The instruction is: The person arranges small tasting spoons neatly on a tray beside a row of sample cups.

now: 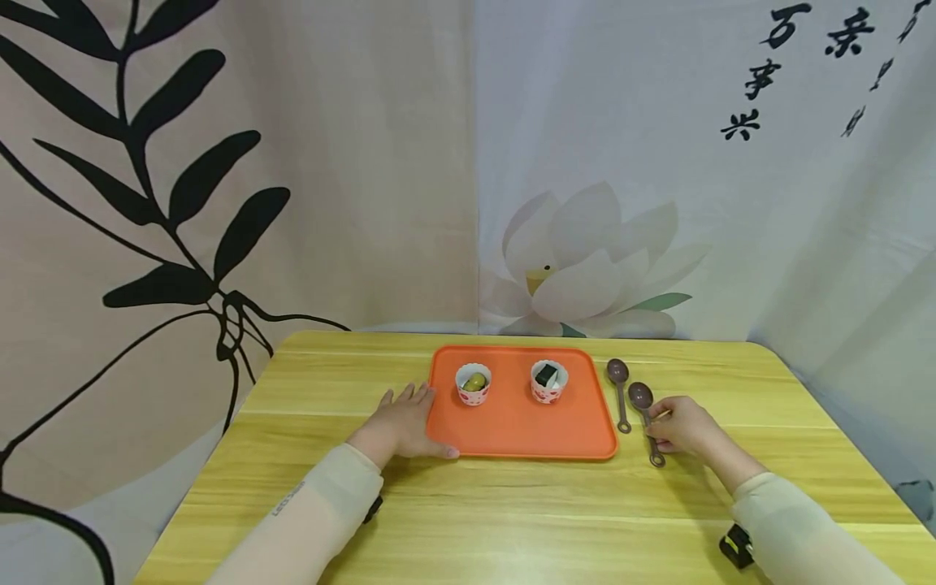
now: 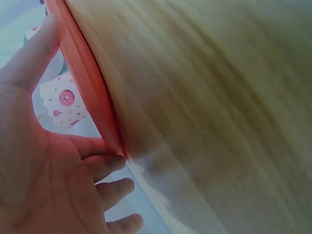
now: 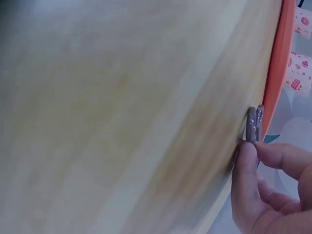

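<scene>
My left hand (image 1: 404, 424) touches the left side of an orange tray (image 1: 528, 431), its fingers spread along the edge and its thumb at the front left corner. On the tray stand two patterned paper cups: a left cup (image 1: 474, 396) with greenish round pieces inside, and a right cup (image 1: 546, 395) holding a dark and white piece. To the tray's right, my right hand (image 1: 682, 426) pinches the handle of a brown spoon (image 1: 641, 396) between thumb and fingers. The right wrist view shows the fingertips on the spoon handle (image 3: 251, 124).
A second brown spoon (image 1: 618, 374) lies between the tray and the held one, close to the tray's right edge. Beneath everything is a yellow wood-grain table (image 1: 526, 512). A printed curtain (image 1: 387, 203) hangs behind the table's far edge.
</scene>
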A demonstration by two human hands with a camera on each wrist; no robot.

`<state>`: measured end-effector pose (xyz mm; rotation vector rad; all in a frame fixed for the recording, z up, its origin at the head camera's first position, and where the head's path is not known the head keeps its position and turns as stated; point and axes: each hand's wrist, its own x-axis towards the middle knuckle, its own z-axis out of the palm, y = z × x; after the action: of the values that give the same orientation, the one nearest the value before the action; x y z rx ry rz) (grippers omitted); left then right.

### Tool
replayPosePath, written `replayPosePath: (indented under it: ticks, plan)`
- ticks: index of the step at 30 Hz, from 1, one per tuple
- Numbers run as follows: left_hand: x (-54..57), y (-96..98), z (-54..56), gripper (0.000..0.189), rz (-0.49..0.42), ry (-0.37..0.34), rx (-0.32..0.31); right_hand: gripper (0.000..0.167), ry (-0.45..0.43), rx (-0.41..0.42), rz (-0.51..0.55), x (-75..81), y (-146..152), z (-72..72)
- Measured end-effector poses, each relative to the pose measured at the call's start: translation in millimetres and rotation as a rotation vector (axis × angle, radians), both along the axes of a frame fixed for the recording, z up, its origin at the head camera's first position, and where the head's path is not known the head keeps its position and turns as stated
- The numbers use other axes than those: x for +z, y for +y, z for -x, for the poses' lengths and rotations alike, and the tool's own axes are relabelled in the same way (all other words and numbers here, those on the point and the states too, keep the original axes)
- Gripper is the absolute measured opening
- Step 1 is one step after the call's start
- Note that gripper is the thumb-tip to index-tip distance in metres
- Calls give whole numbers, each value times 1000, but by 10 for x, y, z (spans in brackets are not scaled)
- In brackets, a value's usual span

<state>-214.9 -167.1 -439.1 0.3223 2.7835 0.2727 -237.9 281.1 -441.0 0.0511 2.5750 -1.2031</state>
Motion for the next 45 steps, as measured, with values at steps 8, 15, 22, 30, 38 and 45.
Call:
replayPosePath:
  ticks: [8, 15, 22, 30, 38, 45]
  plan:
    - [16, 5, -2, 123, 5, 1, -4, 30, -2, 0, -7, -8, -7, 1]
    - [32, 0, -21, 122, -8, -3, 4, 28, -6, -5, 3, 2, -11, -1]
    - [13, 1, -20, 123, -15, 2, 4, 24, -22, -14, 28, 12, -26, -11]
    - [22, -5, -30, 122, -16, -2, 3, 24, -21, -15, 30, 1, -33, -19]
    - [18, -9, -30, 122, -18, -4, -1, 26, -34, -30, 39, -10, -30, -36]
    - [18, -3, -25, 123, -19, -11, -4, 28, -43, -36, 59, 12, -2, -73]
